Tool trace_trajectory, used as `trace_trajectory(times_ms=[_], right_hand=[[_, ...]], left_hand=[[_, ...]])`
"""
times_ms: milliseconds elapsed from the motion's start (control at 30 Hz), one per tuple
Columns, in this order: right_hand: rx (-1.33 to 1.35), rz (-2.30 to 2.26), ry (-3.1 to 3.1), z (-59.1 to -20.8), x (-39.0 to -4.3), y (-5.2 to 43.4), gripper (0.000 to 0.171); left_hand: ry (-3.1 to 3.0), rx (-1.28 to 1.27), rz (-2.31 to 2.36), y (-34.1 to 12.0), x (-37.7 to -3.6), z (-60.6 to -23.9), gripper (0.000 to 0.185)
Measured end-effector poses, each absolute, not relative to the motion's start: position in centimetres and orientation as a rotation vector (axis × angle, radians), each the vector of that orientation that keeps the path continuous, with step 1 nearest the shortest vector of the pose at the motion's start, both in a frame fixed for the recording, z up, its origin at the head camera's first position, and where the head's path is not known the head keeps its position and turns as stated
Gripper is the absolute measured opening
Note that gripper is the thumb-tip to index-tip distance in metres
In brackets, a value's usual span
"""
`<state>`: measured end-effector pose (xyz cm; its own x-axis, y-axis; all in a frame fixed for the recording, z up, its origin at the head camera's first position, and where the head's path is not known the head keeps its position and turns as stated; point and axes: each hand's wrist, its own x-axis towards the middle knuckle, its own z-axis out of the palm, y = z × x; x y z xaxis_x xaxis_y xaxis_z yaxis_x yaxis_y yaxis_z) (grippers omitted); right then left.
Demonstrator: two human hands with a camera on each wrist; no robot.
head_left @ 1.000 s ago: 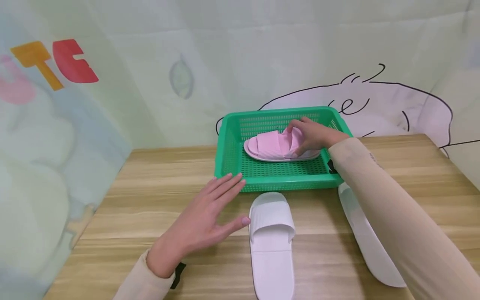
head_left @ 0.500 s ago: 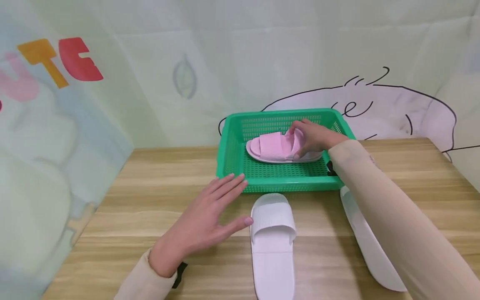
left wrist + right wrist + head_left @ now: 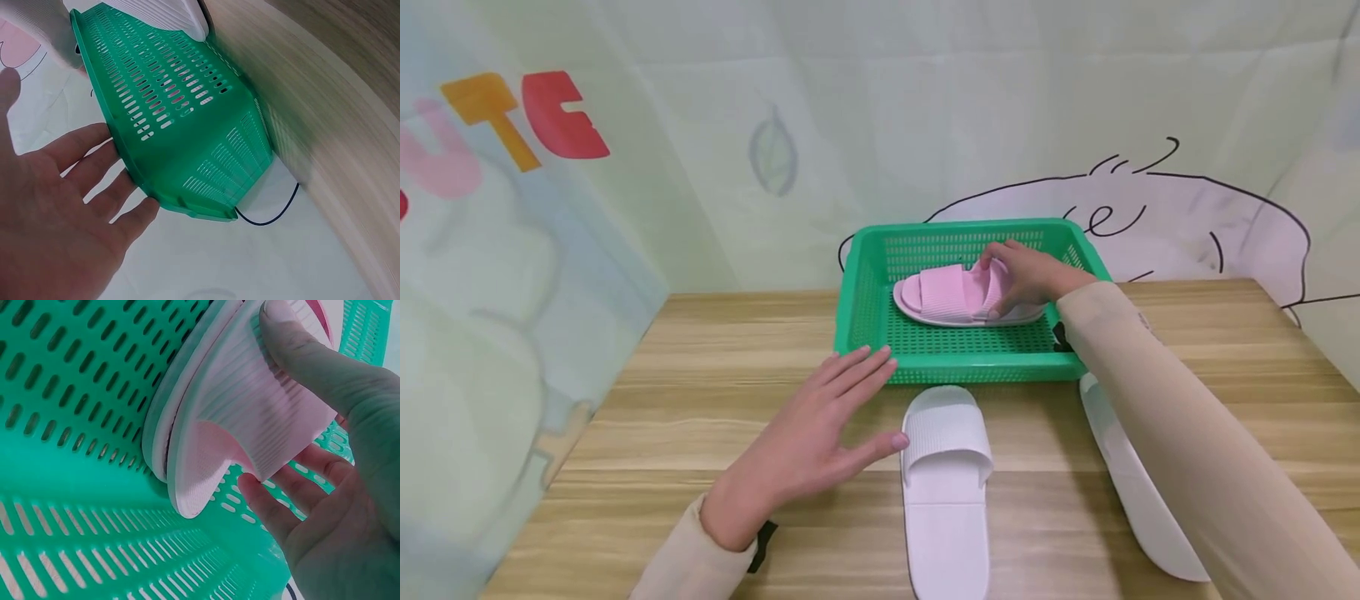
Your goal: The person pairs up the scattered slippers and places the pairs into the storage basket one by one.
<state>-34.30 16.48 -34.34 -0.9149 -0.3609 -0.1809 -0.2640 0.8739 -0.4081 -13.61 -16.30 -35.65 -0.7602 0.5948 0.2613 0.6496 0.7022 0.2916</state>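
Observation:
A pair of pink slippers (image 3: 946, 293) lies stacked lengthwise in a green plastic basket (image 3: 977, 367). With thumb and fingers on either side of the ribbed strap (image 3: 275, 394), my right hand (image 3: 1024, 271) grips the upper slipper by its strap. Two soles, one over the other, show in the right wrist view. My left hand (image 3: 808, 442) is spread, its fingertips at the basket's front left rim; in the left wrist view they touch the rim from outside. Just right of my left thumb, a white slipper (image 3: 946, 533) lies on the table, toe towards the basket.
A second white slipper (image 3: 1138, 492) lies at an angle on the right, partly hidden under my right sleeve (image 3: 1195, 433). The basket stands near the back edge of the wooden table (image 3: 715, 358), close to a printed cloth backdrop (image 3: 880, 125).
The head view has shifted slightly. Both hands, the basket and the slippers otherwise keep the same places relative to each other.

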Motion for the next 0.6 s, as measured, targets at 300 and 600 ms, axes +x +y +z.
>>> trace_trajectory(times_ms=[300, 600], right_hand=[[-0.461, -0.570, 2.808, -34.44, -34.47, 16.48, 0.070], [-0.466, -0.550, 2.804, -34.72, -34.69, 16.49, 0.071]], left_hand=[[-2.770, -1.023, -0.547, -16.30, -13.72, -35.54, 0.083], [-2.783, -1.020, -0.557, -16.38, -13.68, -35.54, 0.082]])
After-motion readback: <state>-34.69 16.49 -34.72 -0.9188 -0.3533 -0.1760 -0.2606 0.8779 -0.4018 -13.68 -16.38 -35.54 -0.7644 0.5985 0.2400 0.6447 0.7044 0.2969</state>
